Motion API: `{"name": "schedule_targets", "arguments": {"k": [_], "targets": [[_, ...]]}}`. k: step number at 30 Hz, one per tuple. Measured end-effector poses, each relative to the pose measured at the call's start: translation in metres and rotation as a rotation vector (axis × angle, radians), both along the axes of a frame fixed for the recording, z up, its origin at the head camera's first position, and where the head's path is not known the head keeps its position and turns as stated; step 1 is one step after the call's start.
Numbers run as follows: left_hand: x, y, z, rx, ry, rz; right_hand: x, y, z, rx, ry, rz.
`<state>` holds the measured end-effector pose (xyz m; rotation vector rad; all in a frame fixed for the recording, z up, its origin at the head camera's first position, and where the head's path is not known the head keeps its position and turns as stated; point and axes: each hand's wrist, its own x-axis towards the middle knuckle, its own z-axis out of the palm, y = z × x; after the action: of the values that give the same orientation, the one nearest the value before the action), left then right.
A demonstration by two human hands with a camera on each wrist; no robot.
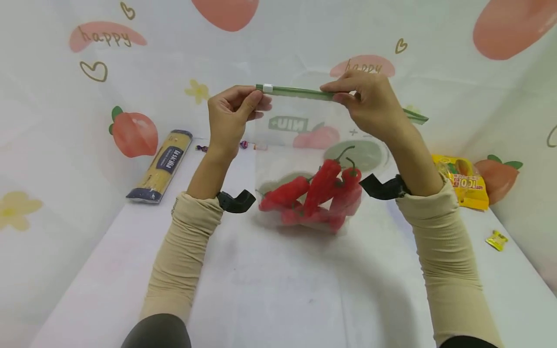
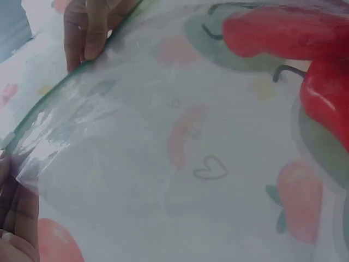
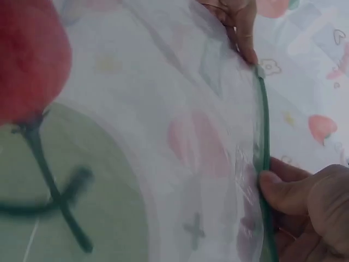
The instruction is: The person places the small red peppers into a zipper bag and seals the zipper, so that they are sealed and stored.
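Observation:
A clear zip bag (image 1: 285, 154) with printed pictures hangs upright, its green zip strip (image 1: 300, 91) stretched between both hands. Inside, several red peppers (image 1: 319, 191) with dark green stems lie bunched at the bottom. My left hand (image 1: 228, 113) pinches the strip's left end, thumb tip just below a white slider (image 1: 268, 88). Farther right, my right hand (image 1: 370, 99) pinches the strip between thumb and fingers. The strip's right end (image 1: 415, 116) pokes out beyond that wrist. In the right wrist view, the thumb of the right hand (image 3: 322, 204) presses along the green strip.
A pack of spaghetti (image 1: 162, 166) lies at the back left of the white table (image 1: 278, 290). Wrapped candies (image 1: 244, 144) sit near the back edge. On the right are a yellow snack bag (image 1: 467, 186) and a small yellow packet (image 1: 496, 240). A printed cloth (image 1: 278, 43) hangs behind.

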<state>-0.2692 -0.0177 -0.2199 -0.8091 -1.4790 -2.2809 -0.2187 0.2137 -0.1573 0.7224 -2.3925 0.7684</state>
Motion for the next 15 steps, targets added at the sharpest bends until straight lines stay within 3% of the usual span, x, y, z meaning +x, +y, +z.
{"name": "schedule_targets", "arguments": {"k": [3, 8, 15], "targets": [[0.001, 0.000, -0.005, 0.037, 0.000, 0.004, -0.003, -0.009, -0.005, -0.026, 0.021, -0.010], [0.004, 0.004, -0.005, 0.093, 0.020, 0.050, -0.009, -0.044, -0.005, -0.037, 0.139, 0.025], [0.006, 0.010, -0.008, 0.143, 0.115, 0.105, -0.014, -0.083, -0.009, -0.094, 0.140, 0.047]]}}
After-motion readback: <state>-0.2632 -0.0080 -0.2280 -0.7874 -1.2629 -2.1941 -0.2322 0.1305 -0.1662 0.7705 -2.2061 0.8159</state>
